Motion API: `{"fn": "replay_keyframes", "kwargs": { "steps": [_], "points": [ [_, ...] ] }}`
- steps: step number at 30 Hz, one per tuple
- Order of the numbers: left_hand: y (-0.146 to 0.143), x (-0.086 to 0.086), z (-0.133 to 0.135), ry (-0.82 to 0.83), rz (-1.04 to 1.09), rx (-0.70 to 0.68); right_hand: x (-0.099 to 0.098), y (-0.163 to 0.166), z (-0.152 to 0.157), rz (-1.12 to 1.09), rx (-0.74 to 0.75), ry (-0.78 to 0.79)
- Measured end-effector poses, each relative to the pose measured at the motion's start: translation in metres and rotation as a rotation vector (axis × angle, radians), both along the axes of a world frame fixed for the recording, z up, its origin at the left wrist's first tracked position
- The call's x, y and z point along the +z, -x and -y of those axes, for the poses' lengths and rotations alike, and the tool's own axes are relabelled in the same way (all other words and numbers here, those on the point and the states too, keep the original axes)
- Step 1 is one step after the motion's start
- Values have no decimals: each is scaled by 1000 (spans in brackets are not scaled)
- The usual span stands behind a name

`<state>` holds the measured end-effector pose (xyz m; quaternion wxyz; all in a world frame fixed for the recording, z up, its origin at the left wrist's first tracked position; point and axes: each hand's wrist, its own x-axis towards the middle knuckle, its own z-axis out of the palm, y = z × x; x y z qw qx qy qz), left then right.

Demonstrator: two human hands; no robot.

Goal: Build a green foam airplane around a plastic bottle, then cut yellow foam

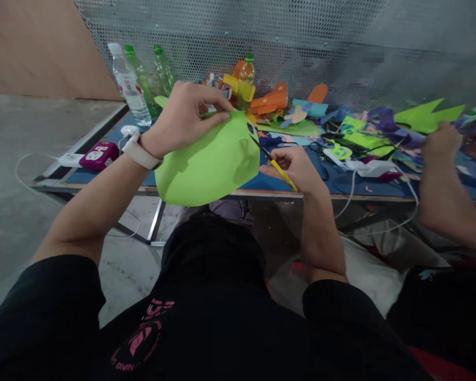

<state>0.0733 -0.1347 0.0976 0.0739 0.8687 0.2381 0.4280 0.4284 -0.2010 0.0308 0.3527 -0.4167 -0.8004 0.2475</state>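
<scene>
My left hand (186, 114) pinches the top edge of a lime-green sheet (210, 164) and holds it up above the table's near edge. A pale watch strap sits on that wrist. My right hand (295, 168) is closed on yellow-handled scissors (270, 160). Their dark blades meet the sheet's right edge.
The blue-topped table (262, 182) carries several plastic bottles (133, 84) at the back left, a magenta power strip (99, 155), white cables and piles of coloured foam and paper scraps (353, 132). Another person's arm (444, 185) rests at the right. A perforated metal screen stands behind.
</scene>
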Motion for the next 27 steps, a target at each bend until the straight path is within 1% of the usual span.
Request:
{"fn": "replay_keyframes", "kwargs": {
  "steps": [3, 6, 8, 13, 17, 19, 23, 25, 27],
  "points": [
    [-6, 6, 10, -44, -15, -11, 2, 3, 2, 8, 29, -19],
    [-12, 12, 21, -72, -41, -5, 3, 6, 4, 46, -3, -60],
    [-14, 15, 26, -54, -37, -6, 3, 7, 6, 62, -27, -69],
    [-18, 11, 23, -20, -14, -25, 4, 9, 9, 67, -38, -95],
    [-19, 8, 23, -48, 48, -55, 5, 11, 10, 18, 30, -10],
    [-20, 10, 31, 6, 80, -58, 5, 14, 11, -22, 73, 34],
    [-21, 16, 52, 147, 143, -21, 1, 21, 12, -111, 137, 90],
    [-20, 19, 55, 180, 159, -15, -1, 25, 13, -137, 139, 88],
    [-19, 19, 54, 198, 169, -13, -3, 27, 15, -148, 127, 81]
  ]
}}
